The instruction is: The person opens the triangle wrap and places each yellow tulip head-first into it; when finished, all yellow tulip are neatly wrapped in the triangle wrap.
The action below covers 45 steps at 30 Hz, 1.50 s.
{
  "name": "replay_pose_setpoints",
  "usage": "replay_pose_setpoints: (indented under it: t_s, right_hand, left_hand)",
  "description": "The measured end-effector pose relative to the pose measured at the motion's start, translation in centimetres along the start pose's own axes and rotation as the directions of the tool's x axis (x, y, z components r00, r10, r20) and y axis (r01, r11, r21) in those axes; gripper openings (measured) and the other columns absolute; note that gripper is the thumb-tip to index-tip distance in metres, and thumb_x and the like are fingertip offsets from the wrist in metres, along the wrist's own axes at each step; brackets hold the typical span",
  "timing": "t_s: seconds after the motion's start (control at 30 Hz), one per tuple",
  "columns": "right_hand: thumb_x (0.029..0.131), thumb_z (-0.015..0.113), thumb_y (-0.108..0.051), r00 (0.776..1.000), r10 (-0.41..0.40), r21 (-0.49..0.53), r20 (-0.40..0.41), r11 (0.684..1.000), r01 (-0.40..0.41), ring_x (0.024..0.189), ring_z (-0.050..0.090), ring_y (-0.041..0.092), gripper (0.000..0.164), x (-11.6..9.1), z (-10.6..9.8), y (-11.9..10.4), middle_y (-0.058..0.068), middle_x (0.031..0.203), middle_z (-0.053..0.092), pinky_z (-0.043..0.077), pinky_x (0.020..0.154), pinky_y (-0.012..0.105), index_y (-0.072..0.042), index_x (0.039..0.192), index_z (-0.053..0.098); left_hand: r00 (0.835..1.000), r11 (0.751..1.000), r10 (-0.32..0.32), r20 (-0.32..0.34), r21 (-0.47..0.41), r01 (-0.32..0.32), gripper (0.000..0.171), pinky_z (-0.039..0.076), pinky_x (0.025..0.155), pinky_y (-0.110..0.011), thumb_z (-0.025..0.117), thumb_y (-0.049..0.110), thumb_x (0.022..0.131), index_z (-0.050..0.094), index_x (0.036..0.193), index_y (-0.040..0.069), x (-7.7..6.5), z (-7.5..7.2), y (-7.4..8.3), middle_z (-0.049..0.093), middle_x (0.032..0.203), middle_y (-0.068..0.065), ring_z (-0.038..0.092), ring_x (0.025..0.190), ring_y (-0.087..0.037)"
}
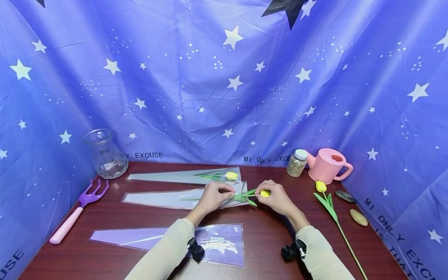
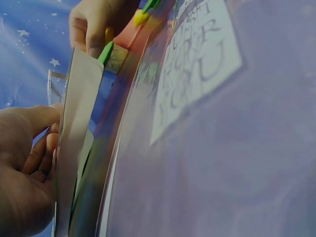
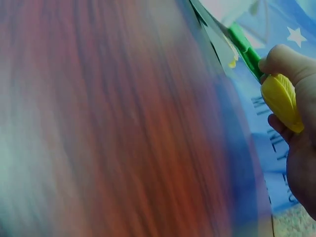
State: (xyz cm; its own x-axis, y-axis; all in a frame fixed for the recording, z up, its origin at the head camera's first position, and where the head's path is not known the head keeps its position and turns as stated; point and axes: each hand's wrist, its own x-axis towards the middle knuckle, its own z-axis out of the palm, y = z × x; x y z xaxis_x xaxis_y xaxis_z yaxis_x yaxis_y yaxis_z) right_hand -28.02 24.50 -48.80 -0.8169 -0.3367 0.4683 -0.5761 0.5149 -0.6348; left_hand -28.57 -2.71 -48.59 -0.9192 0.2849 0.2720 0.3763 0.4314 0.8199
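Between thumb and fingers, my right hand (image 1: 277, 197) pinches a yellow tulip (image 3: 280, 101) close below its bloom. The tulip's stem and part of its green leaves lie inside a white tapered flower sleeve (image 1: 150, 198), while other leaf tips and the bloom stick out at its wide end. At that wide end my left hand (image 1: 213, 196) grips the sleeve's edge, thumb on top. In the left wrist view the sleeve stands partly lifted, its mouth turned toward the right hand. Behind it, a second white sleeve (image 1: 164, 176) holds another yellow tulip (image 1: 231, 176).
A purple sleeve (image 1: 231, 252) lies in front, under the left forearm. Leftward are a glass vase (image 1: 112, 165) and a purple hand fork (image 1: 68, 225). On the right stand a lidded jar (image 1: 296, 165) and pink watering can (image 1: 326, 167), with a loose tulip (image 1: 337, 219) and two stones (image 1: 358, 217).
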Motion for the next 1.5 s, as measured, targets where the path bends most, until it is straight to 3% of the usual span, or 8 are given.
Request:
replay_pose_setpoints:
  t_s: [0.37,0.77,1.2,1.5]
  right_hand:
    - [0.079,0.083,-0.004,0.999,0.046,0.001,0.014,0.999,-0.046,0.091,0.061,0.008,0.015,0.6,2.7,-1.0,-0.005,0.089,0.073,0.048,0.078,0.020,-0.017,0.084,0.079]
    - [0.080,0.082,-0.003,1.000,0.004,0.011,0.007,1.000,-0.004,0.088,0.061,0.012,0.014,1.4,3.9,-1.1,-0.004,0.087,0.073,0.048,0.077,0.022,-0.016,0.083,0.078]
    - [0.080,0.081,-0.001,0.998,0.067,0.082,0.021,0.994,-0.069,0.095,0.064,0.016,0.018,0.7,3.7,-0.5,0.002,0.096,0.075,0.049,0.083,0.020,-0.015,0.091,0.080]
    - [0.083,0.084,-0.006,0.992,0.122,0.128,0.014,0.984,-0.123,0.092,0.067,0.021,0.019,-0.3,1.3,0.1,0.008,0.100,0.076,0.055,0.081,0.027,-0.010,0.101,0.079]
  left_hand:
    - [1.000,1.000,-0.007,0.005,-0.008,0.007,0.005,0.051,0.070,-0.018,0.082,0.017,0.087,0.084,0.092,0.019,-0.1,0.0,-0.2,0.081,0.098,-0.001,0.062,0.078,-0.001]
    - [1.000,1.000,0.023,-0.002,0.000,-0.023,0.006,0.051,0.068,-0.019,0.083,0.016,0.086,0.084,0.092,0.018,0.0,-0.2,-0.2,0.081,0.098,-0.003,0.061,0.076,-0.001]
    - [1.000,1.000,-0.004,0.003,-0.005,0.004,0.006,0.051,0.070,-0.019,0.083,0.014,0.087,0.084,0.090,0.018,-0.1,-0.1,-0.1,0.081,0.098,-0.001,0.062,0.078,-0.002]
    - [1.000,1.000,-0.005,0.012,-0.019,0.006,0.005,0.051,0.068,-0.018,0.083,0.013,0.086,0.084,0.090,0.017,-0.2,0.0,-0.1,0.081,0.096,-0.002,0.061,0.075,-0.001]
